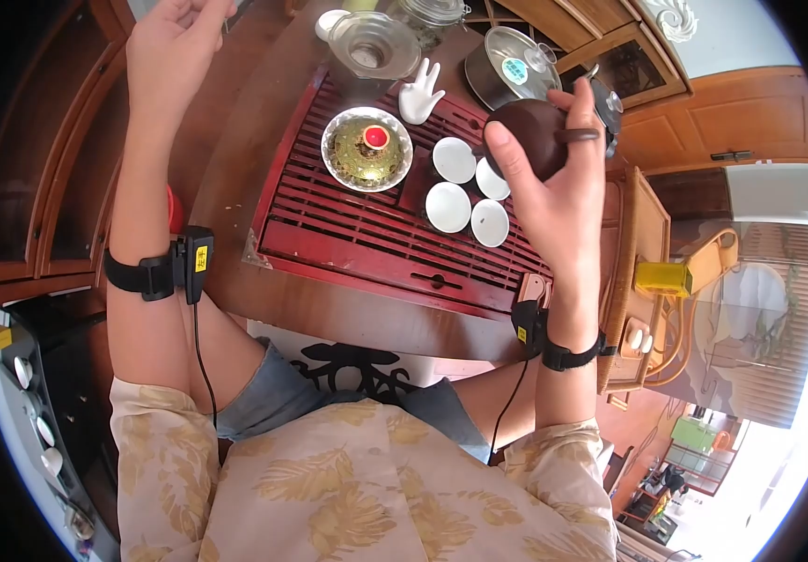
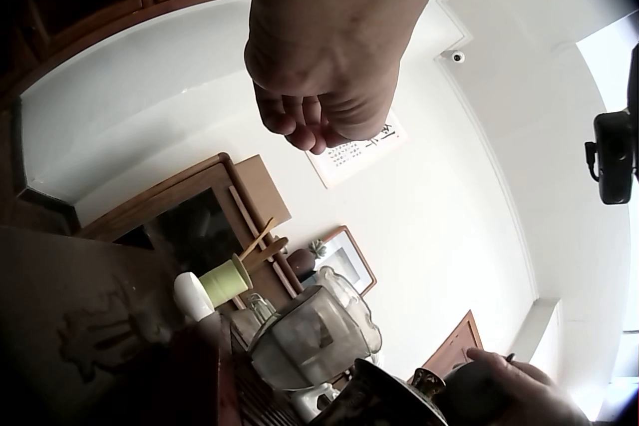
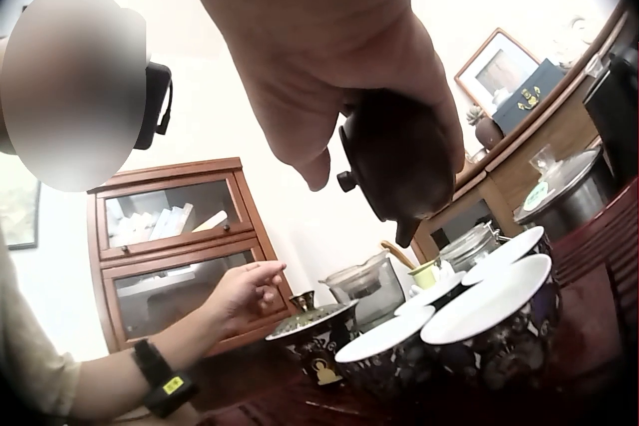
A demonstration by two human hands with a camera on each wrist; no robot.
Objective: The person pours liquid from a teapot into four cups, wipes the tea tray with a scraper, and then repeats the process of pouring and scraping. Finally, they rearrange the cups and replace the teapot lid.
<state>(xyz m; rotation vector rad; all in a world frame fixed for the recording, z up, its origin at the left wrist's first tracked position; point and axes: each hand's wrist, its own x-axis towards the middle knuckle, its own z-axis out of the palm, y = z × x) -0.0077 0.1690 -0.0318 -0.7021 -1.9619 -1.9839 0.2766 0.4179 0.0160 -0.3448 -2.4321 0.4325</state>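
The right hand (image 1: 563,201) is grasping the dark brown teapot (image 1: 535,126), which is hanging over the tray (image 1: 348,253) between one and two o'clock from the white cups (image 1: 448,207) in the head view. Its spout (image 3: 406,231) is pointing down, so any liquid inside could be missing the rims if the wrist drifts, and the lid (image 3: 347,180) could be sliding off if the thumb isn't bracing it. The right forearm (image 1: 568,398) is reaching toward twelve o'clock, the thumb lying along the pot. At ten o'clock, beyond the lidded bowl (image 1: 352,164), the left hand (image 1: 179,33) is hovering, fingers loosely curling, apparently gripping nothing.
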